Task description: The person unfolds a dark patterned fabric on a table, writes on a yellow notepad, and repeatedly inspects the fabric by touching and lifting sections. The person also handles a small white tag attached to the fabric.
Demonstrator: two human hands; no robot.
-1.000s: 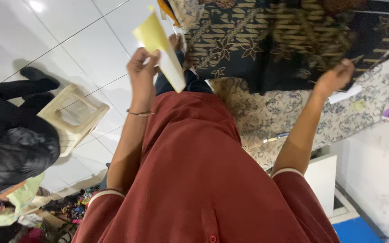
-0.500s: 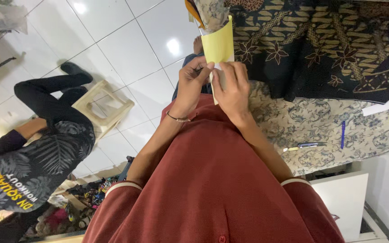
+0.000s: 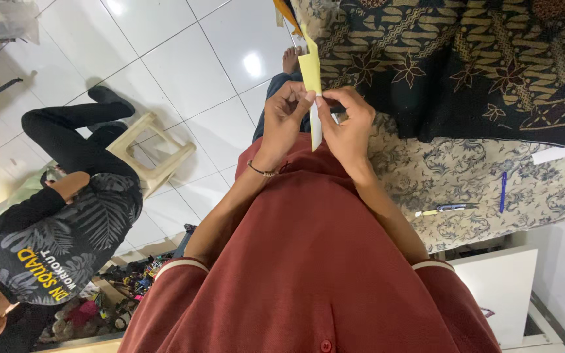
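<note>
Both hands' grip (image 3: 315,108) pinches yellow paper (image 3: 310,68)

The room is bright, lamps above make white shiny spots on the floor tiles (image 3: 184,72), and the picture looks sharp, only bent near its corners.

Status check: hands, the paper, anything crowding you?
Left hand and right hand both pinch the yellow paper. Paper upright, edge-on. Patterned cloth close at right, not touching.

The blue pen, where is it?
In the head view, the blue pen lies at the right on the patterned table cloth, beside a marker, away from both hands.
</note>
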